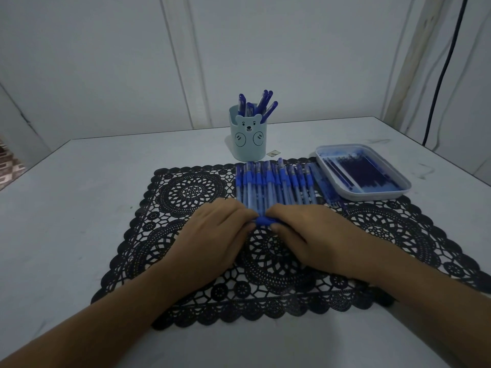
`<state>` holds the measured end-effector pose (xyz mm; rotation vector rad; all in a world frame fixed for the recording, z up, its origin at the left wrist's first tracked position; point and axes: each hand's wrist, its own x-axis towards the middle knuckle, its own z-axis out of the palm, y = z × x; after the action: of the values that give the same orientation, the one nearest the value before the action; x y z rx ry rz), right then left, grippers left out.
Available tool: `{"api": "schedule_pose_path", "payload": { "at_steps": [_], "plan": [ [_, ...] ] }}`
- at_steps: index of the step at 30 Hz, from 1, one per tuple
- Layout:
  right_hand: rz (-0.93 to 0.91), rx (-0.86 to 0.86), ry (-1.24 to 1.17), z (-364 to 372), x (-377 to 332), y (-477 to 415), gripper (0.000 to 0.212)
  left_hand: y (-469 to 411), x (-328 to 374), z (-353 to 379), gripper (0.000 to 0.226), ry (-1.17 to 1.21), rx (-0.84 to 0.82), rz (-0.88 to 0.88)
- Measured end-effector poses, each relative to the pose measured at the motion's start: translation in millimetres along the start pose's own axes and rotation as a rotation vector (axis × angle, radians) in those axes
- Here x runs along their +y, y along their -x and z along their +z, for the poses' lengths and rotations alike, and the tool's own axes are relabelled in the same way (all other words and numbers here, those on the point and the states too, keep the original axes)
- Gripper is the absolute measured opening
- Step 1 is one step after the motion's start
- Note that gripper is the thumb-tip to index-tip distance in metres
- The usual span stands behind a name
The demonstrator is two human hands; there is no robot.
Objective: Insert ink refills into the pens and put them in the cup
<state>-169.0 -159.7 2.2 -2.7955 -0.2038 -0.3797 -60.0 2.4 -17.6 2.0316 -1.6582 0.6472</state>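
White table (79, 208), black mat (265, 261), bear cup (248, 136)

Dim, even light with a bluish cast; shadows soft. Back wall (106, 62) white, flat panels split by raised vertical mouldings (183, 62). At right, a pale trim strip with worn, stained paint; black cable (446, 62) running down beside it to the worktop's far right edge. Worktop (79, 208) white and smooth, far edge close to the wall. Grey scuffs (377, 141) near the far right corner and along the right edge. Black lace-pattern mat (186, 187) flat across the middle, border scalloped. Far left, past the worktop edge, a small patch of patterned floor (8, 166), brown and pale, detail blurred.
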Motion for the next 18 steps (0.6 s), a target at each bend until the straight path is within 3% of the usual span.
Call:
{"api": "schedule_pose_path", "payload": {
  "at_steps": [4, 12, 18],
  "plan": [
    [-0.004, -0.024, -0.039, 1, 2, -1, 0.022, 1, 0, 1, 0.030, 0.004, -0.016, 0.007],
    [0.084, 0.031, -0.083, -4, 7, 0, 0.032, 1, -4, -1, 0.024, 0.019, -0.032, -0.032],
    [0.224, -0.009, -0.096, -9, 10, 5, 0.023, -1, -10, 0, 0.033, 0.057, -0.022, -0.216]
  ]
}}
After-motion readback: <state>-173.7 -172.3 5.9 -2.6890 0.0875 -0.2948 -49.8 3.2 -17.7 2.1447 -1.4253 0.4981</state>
